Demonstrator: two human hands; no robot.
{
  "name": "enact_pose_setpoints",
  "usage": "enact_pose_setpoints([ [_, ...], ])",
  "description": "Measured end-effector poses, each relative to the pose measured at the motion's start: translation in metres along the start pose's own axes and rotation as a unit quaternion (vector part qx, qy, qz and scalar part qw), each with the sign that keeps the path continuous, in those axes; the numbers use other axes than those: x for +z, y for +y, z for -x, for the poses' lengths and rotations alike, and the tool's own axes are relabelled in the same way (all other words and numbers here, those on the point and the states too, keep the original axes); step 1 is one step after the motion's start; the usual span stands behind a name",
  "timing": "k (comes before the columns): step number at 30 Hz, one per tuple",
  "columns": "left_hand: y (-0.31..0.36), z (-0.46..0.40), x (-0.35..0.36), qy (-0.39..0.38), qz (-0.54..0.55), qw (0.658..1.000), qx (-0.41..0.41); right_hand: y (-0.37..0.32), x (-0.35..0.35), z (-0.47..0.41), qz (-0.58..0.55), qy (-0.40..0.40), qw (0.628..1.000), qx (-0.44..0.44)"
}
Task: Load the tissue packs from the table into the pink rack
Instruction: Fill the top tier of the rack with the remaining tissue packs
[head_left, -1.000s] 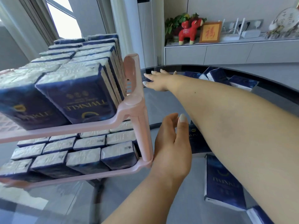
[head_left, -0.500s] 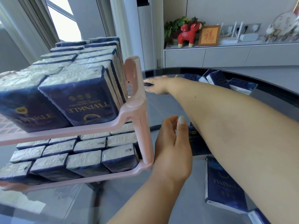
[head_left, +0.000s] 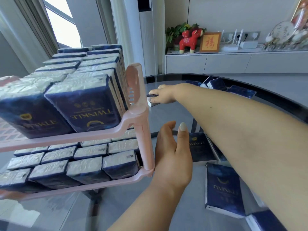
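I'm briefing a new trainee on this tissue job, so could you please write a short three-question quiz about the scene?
1. True or false: the right hand grips a tissue pack on the glass table.
2. What does the left hand do? A) holds a pack B) rests open by the pink rack post C) lifts the rack
3. Fill in: both rack shelves hold ____ packs.

Key: 1 true; 2 B; 3 tissue.

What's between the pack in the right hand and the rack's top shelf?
The right hand grips a tissue pack just beyond the pink rack. The corner post stands between; the top shelf looks packed full.
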State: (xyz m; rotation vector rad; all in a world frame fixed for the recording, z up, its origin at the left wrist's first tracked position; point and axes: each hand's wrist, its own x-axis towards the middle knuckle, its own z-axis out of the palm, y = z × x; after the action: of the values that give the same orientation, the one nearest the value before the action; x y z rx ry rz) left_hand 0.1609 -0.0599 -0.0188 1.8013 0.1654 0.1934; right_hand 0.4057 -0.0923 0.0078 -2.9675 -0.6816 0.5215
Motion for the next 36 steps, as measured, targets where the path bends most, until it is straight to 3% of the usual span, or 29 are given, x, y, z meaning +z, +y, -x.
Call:
enact_pose_setpoints([
  [9,-0.002,0.001,0.004,0.018,-0.051,0.994,0.090,0.010,0.025,0.100,0.060,0.008,0.992,-0.106],
  [13,-0.002,0.003,0.004,0.024,-0.046,0.995,0.083,0.013,0.037,0.149,0.038,0.007,0.984,-0.176],
  [16,-0.001,0.004,0.003,0.016,-0.056,0.996,0.071,0.022,0.020,0.184,-0.055,-0.048,0.984,-0.160],
  [18,-0.001,0.003,0.003,0.009,-0.054,0.997,0.062,0.038,-0.004,0.190,-0.154,0.017,0.979,-0.129],
  [20,-0.002,0.003,0.003,-0.003,-0.050,0.997,0.050,0.065,-0.026,0.176,-0.231,0.162,0.956,-0.079],
  [22,-0.002,0.003,0.003,-0.009,-0.049,0.998,0.040,0.101,-0.040,0.146,-0.253,0.269,0.929,0.023],
  [24,-0.002,0.002,0.003,-0.009,-0.053,0.998,0.041,0.136,-0.043,0.114,-0.262,0.297,0.907,0.139],
  [27,-0.002,0.000,0.003,-0.008,-0.048,0.998,0.038,0.162,-0.033,0.082,-0.298,0.240,0.903,0.195],
  [31,0.000,0.001,0.004,-0.012,-0.026,0.999,0.028,0.150,-0.009,0.061,-0.239,0.135,0.952,0.132],
  [36,-0.004,-0.001,0.004,-0.010,-0.016,0.999,0.030,0.146,0.009,0.071,-0.208,0.118,0.969,0.068],
])
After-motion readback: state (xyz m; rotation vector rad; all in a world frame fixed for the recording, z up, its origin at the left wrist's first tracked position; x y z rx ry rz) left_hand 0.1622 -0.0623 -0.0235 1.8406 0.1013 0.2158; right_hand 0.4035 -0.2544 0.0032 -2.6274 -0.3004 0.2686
